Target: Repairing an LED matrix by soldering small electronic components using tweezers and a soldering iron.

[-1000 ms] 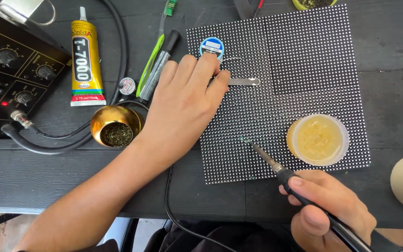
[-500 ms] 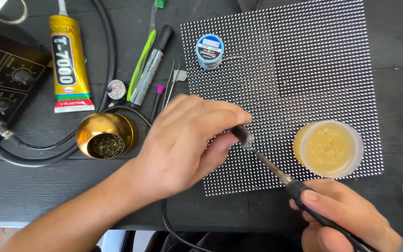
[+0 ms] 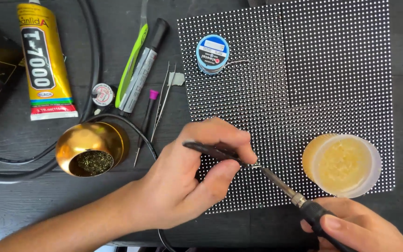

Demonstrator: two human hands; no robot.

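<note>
The large black panel studded with rows of white dots (image 3: 332, 70) lies flat on the dark wooden table (image 3: 15, 210), and everything here gathers around it. The left hand (image 3: 187, 182) rests on the panel's near left corner, fingers pinched tight on slim black tweezers (image 3: 215, 151) whose tips reach the panel's near edge. The right hand (image 3: 364, 228), just off the panel's near right corner, is clenched around the black handle of a soldering iron (image 3: 299, 200); its metal tip meets the tweezer tips on the panel. A shallow clear tub of yellowish flux (image 3: 343, 165) sits on the panel's near right corner, and a small blue solder spool (image 3: 212, 53) on its far left part. Left of the panel stand a round brass tip-cleaner bowl (image 3: 89, 149) and a yellow glue tube (image 3: 45, 60).
</note>
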